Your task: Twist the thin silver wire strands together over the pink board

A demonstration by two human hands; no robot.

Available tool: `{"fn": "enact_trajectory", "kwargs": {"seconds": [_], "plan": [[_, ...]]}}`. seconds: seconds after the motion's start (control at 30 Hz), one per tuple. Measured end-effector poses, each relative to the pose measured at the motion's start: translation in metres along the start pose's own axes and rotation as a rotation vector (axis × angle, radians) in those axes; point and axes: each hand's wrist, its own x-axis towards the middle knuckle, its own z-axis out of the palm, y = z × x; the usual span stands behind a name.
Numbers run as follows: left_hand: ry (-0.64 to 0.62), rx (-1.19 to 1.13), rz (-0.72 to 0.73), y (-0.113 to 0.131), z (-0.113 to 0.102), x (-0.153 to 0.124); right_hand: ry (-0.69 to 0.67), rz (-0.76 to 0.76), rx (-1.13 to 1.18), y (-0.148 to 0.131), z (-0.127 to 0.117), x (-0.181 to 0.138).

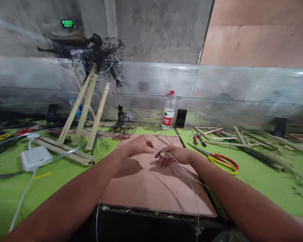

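Observation:
Above a brown board (138,188), my left hand (142,145) is closed, its thumb and fingers pinching a thin silvery wire. Just to the right, my right hand (175,155) also has the wire (191,181) between thumb and forefinger, with its other fingers loosely curled below. From there the wire arcs over the right hand and drops past the board's front edge. A short length of it spans the small gap between my hands. Scissors (221,162) with red and yellow handles lie beside my right forearm.
Pliers (200,138) and cut bamboo strips (224,138) lie at the right. A water bottle (168,112) and a black phone-like slab (181,118) stand behind the board. At the left are a bamboo stand (86,109) topped with dark wiry branches and a white power adapter (36,158) with its cable.

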Motion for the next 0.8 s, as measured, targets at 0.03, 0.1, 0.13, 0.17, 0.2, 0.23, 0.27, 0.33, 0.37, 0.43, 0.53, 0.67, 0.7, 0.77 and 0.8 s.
{"fn": "enact_trajectory", "kwargs": {"seconds": [0.03, 0.1, 0.13, 0.17, 0.2, 0.23, 0.27, 0.33, 0.37, 0.43, 0.53, 0.67, 0.7, 0.77, 0.8], "plan": [[-0.015, 0.002, 0.007, -0.001, 0.001, 0.001, -0.017, -0.010, 0.015, -0.001, 0.005, 0.001], [-0.029, -0.010, 0.013, -0.002, 0.003, 0.002, -0.042, -0.038, 0.030, -0.001, 0.011, 0.003], [-0.026, -0.022, 0.014, -0.002, 0.004, 0.002, -0.041, -0.056, 0.022, -0.001, 0.013, 0.004], [-0.019, -0.035, 0.014, -0.002, 0.004, 0.002, -0.032, -0.077, 0.005, 0.000, 0.014, 0.006], [-0.015, -0.041, 0.014, -0.001, 0.004, 0.002, -0.011, -0.100, -0.022, 0.002, 0.014, 0.008], [-0.020, -0.038, 0.014, -0.001, 0.004, 0.002, 0.020, -0.123, -0.055, 0.004, 0.014, 0.010], [-0.033, -0.027, 0.014, 0.000, 0.004, 0.002, 0.059, -0.145, -0.089, 0.006, 0.013, 0.013], [-0.072, -0.006, 0.015, 0.002, 0.004, 0.001, 0.150, -0.184, -0.158, 0.010, 0.012, 0.019], [-0.091, 0.001, 0.015, 0.003, 0.004, 0.000, 0.204, -0.202, -0.195, 0.012, 0.011, 0.022], [-0.103, 0.014, 0.019, 0.004, 0.004, -0.001, 0.328, -0.243, -0.274, 0.014, 0.009, 0.027], [-0.087, 0.055, 0.025, 0.008, 0.003, -0.003, 0.481, -0.279, -0.381, 0.013, 0.007, 0.031], [-0.083, 0.140, 0.022, 0.015, 0.001, -0.006, 0.513, -0.271, -0.488, 0.010, 0.002, 0.030], [-0.095, 0.151, 0.023, 0.017, 0.000, -0.006, 0.508, -0.266, -0.496, 0.010, 0.001, 0.030], [-0.124, 0.149, 0.028, 0.018, 0.000, -0.006, 0.496, -0.270, -0.464, 0.010, 0.000, 0.030], [-0.127, 0.136, 0.026, 0.018, 0.000, -0.005, 0.486, -0.280, -0.423, 0.010, 0.001, 0.030]]}}
